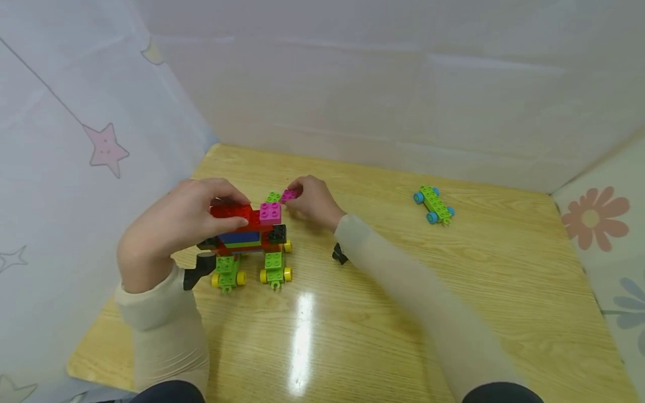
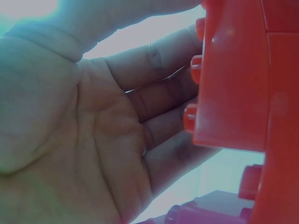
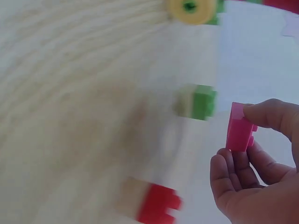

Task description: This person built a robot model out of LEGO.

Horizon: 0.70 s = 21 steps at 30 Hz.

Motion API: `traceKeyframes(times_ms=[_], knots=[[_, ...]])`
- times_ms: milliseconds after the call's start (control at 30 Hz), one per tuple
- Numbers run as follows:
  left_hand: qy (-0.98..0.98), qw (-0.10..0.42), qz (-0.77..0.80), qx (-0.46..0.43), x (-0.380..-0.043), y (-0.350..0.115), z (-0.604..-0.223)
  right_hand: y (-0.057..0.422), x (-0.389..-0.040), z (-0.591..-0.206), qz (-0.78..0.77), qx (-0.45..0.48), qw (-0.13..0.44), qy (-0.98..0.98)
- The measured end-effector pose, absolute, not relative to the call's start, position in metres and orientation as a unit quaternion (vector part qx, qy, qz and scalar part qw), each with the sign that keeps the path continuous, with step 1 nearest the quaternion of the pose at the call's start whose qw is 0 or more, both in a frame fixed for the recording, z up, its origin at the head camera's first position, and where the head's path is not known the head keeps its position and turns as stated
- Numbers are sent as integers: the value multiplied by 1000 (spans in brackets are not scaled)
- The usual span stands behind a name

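Note:
A toy vehicle of stacked building bricks stands at the left, with red [image 1: 255, 218], blue [image 1: 242, 237] and black bricks over green wheeled bases [image 1: 274, 267] with yellow wheels. My left hand [image 1: 188, 215] grips the red brick [image 2: 233, 79] on top between thumb and fingers. On the stack's right end sits a pink brick [image 1: 270, 212]. Just behind it, my right hand [image 1: 313, 200] pinches a second pink brick [image 3: 240, 128] between thumb and fingers, its studs toward the palm. A green brick [image 3: 203, 102] lies on the table beyond that brick.
A green wheeled base [image 1: 434, 204] with blue wheels stands at the back right of the wooden table [image 1: 504, 268]. A red brick [image 3: 158, 205] lies low in the right wrist view. Printed cloth [image 1: 353, 84] hangs behind the table and at both sides.

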<state>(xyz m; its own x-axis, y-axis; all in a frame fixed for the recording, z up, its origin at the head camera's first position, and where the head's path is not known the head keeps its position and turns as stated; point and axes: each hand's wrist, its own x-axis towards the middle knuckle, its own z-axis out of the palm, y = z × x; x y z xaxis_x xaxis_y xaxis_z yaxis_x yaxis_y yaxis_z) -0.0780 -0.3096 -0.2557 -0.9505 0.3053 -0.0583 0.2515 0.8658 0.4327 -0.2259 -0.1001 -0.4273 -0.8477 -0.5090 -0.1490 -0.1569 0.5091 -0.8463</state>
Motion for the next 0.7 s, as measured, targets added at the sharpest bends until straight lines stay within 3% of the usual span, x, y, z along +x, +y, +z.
traceKeyframes(times_ms=[433, 700], knots=[[964, 56, 211, 155, -81, -308, -256, -54, -203, -340, -457, -246, 188, 834], [963, 54, 212, 155, -83, -307, -257, -36, -186, -307, -477, -270, 188, 815]])
